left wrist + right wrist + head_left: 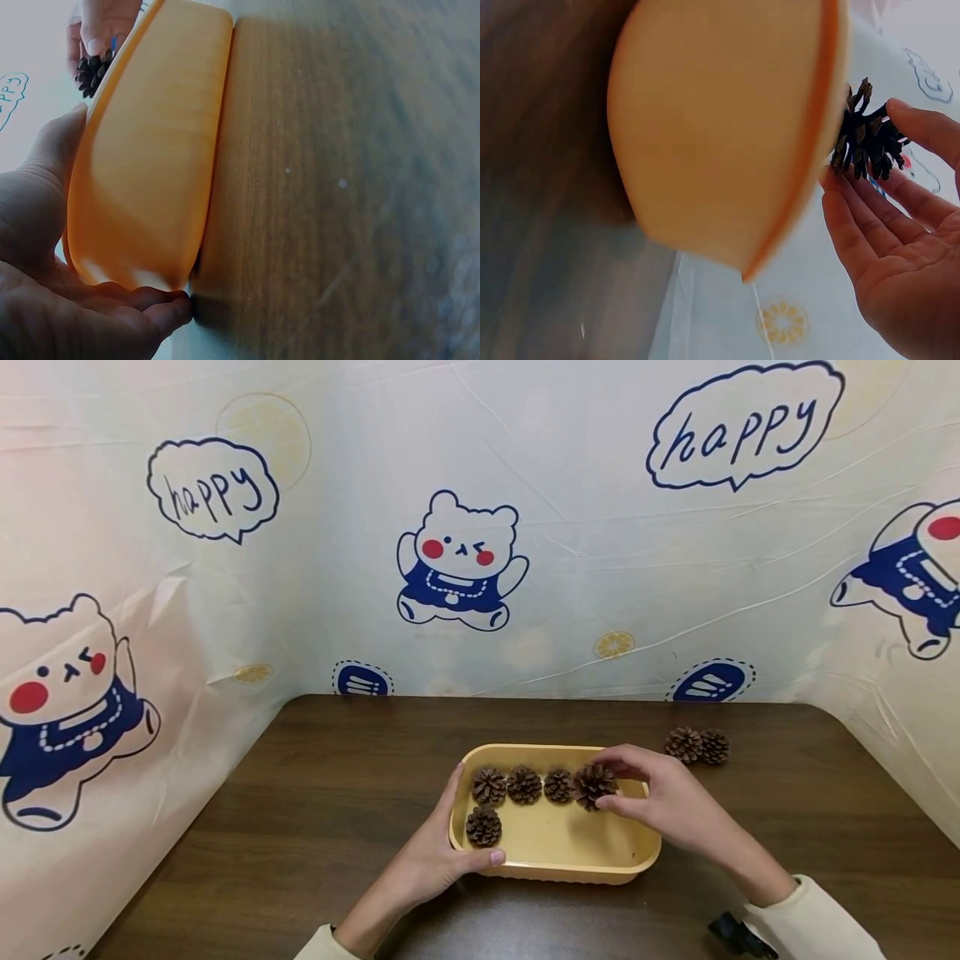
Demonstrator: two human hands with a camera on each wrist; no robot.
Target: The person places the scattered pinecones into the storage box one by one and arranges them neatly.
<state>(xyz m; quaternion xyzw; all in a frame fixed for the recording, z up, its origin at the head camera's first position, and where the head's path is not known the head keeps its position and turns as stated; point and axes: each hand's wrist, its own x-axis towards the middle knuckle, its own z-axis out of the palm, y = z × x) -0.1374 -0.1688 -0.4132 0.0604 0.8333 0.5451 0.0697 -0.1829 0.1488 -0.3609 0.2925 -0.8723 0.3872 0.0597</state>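
Observation:
My right hand [660,793] pinches a pine cone [594,787] between thumb and fingers, over the right part of a yellow plastic basin [570,870]. In the right wrist view that pine cone [870,139] is above the rim level, at the thumb and fingertips. My left hand [438,852] grips the basin's left end, thumb on the front rim and fingers along the side. Inside, three pine cones [524,785] line the back wall, and another pine cone [483,826] sits in front at the left. The left wrist view shows the basin's outer wall [157,135] against the palm.
Two more pine cones [699,746] lie on the brown wooden table [300,810], behind and right of the basin. A small black object [741,937] is near the right sleeve. A printed cloth [570,568] hangs behind the table and along both sides.

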